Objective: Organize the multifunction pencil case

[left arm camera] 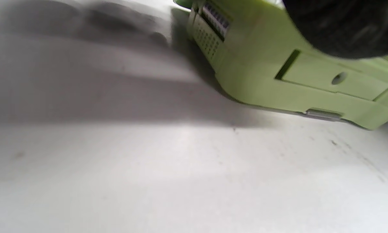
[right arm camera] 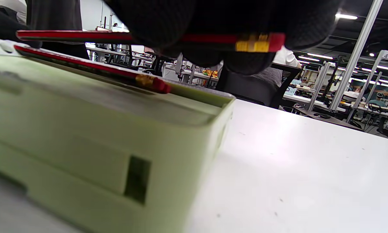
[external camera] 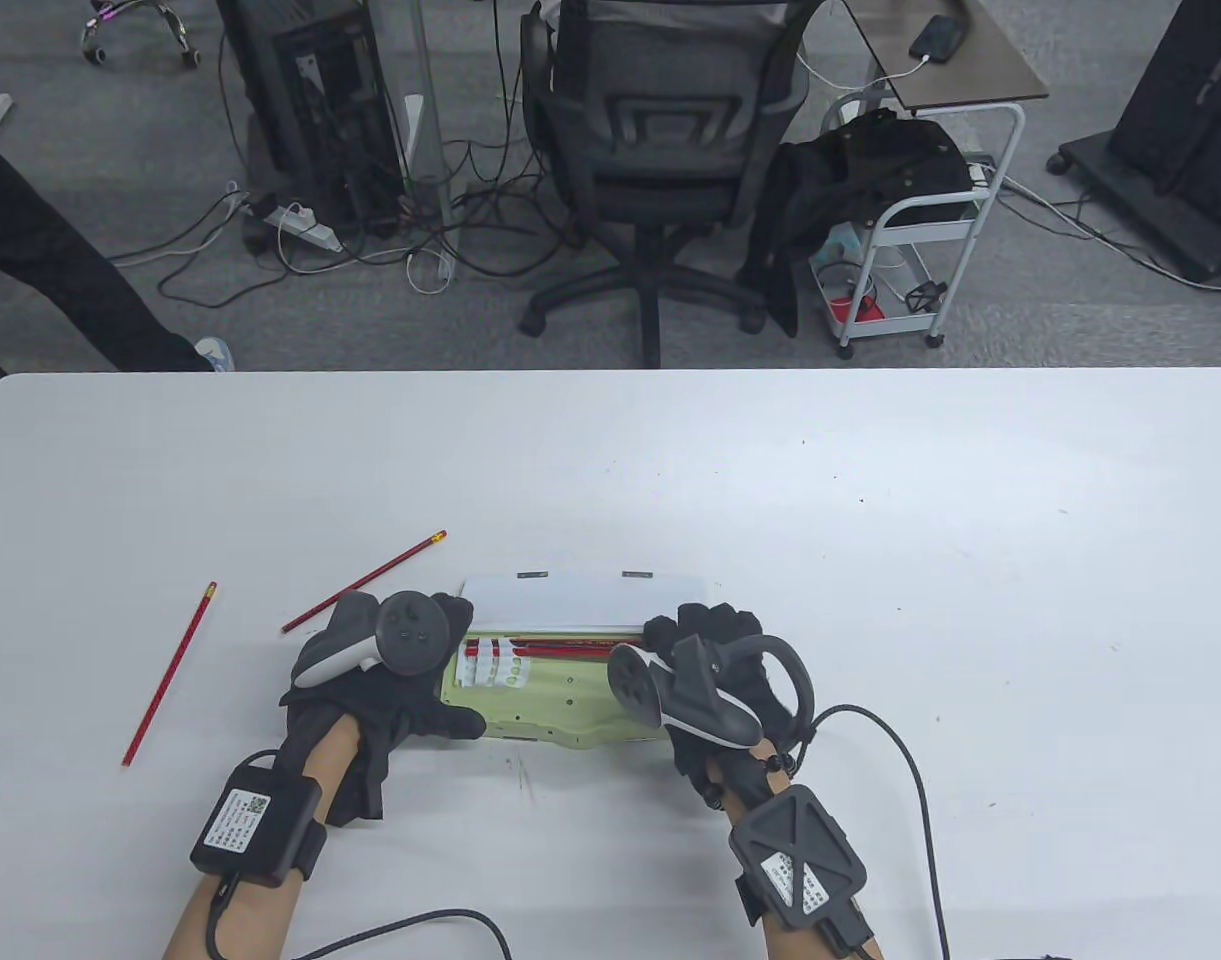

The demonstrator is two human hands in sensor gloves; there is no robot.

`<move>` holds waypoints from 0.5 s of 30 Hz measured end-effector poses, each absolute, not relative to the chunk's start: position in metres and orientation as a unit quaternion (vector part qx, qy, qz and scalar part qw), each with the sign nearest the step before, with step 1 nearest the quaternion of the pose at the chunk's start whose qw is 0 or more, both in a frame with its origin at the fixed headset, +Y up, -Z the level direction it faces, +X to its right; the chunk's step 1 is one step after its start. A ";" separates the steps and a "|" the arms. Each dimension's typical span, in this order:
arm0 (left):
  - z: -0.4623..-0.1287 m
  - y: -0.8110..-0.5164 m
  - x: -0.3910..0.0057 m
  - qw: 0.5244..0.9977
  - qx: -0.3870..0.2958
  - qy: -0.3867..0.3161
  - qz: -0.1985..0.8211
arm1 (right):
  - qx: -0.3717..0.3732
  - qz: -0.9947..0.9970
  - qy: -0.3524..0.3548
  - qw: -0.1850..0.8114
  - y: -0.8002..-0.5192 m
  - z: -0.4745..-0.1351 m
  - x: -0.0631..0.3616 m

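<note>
A light green pencil case (external camera: 560, 705) lies open near the table's front edge, its white lid (external camera: 580, 600) folded back. My left hand (external camera: 442, 690) holds the case's left end, thumb along the front; its glove shows over the case (left arm camera: 262, 64) in the left wrist view. At the right end, my right hand (external camera: 670, 640) pinches a red pencil (right arm camera: 84, 35) with a yellow ferrule, held just above the case (right arm camera: 100, 145). Another red pencil (right arm camera: 84, 66) lies in the tray's back slot. White elastic loops (external camera: 490, 665) sit at the tray's left.
Two loose red pencils lie left of the case: one (external camera: 170, 675) far left, one (external camera: 365, 582) just behind my left hand. Glove cables trail off the front edge. Beyond the table's far edge stand an office chair (external camera: 660, 130) and a white cart (external camera: 920, 230).
</note>
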State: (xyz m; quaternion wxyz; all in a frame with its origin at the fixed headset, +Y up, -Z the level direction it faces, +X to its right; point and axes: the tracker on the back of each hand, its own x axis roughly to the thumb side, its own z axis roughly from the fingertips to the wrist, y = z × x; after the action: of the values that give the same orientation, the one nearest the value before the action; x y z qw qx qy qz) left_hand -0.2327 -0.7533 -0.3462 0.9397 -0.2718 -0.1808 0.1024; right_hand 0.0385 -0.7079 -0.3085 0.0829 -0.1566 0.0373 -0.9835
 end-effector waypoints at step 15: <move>-0.346 -0.753 -0.233 0.941 -0.270 -0.180 0.098 | -0.186 -0.976 0.043 0.102 -0.718 -0.306 0.017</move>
State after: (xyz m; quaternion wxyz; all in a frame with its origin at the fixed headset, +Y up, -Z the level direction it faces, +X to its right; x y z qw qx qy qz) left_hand -0.2328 -0.7534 -0.3462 0.9408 -0.2702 -0.1797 0.0979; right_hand 0.0168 -0.7183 -0.3063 0.1021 -0.1861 0.0427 -0.9763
